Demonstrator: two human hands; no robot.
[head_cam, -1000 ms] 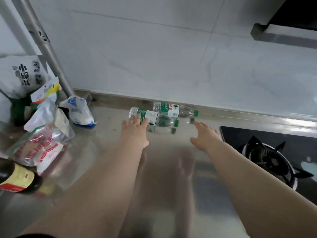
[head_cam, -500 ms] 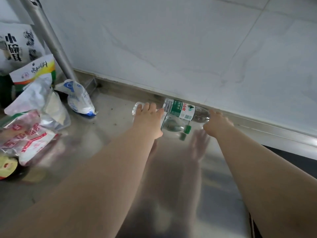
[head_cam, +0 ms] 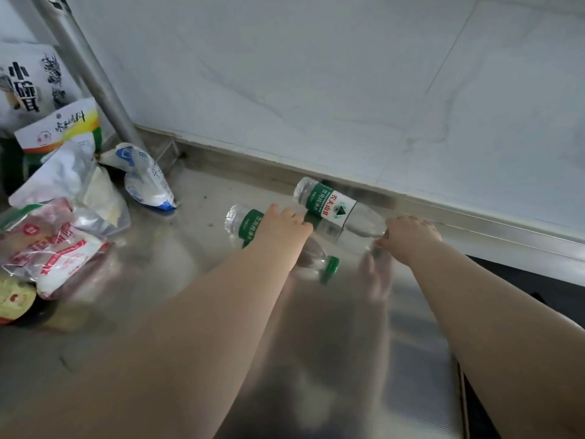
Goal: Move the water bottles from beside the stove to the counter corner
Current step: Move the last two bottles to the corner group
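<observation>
Two clear water bottles lying on their sides near the back edge of the steel counter (head_cam: 158, 312). The near water bottle (head_cam: 250, 224) points its green cap (head_cam: 330, 267) toward the right; the left hand (head_cam: 281, 228) grips it across the middle, fingers curled close together over the green label. The far water bottle (head_cam: 332, 209) lies just behind it, base against the foot of the wall (head_cam: 316, 90); the right hand (head_cam: 408, 237) holds its neck end, fingers curled round it so that the cap is hidden. Whether this bottle rests on the surface cannot be told. Toward the back left corner: a blue-and-white pouch (head_cam: 145, 182), a red-and-white bag (head_cam: 47, 248) and a slanting metal pole (head_cam: 91, 74). At the right edge: the black stove (head_cam: 522, 280).
</observation>
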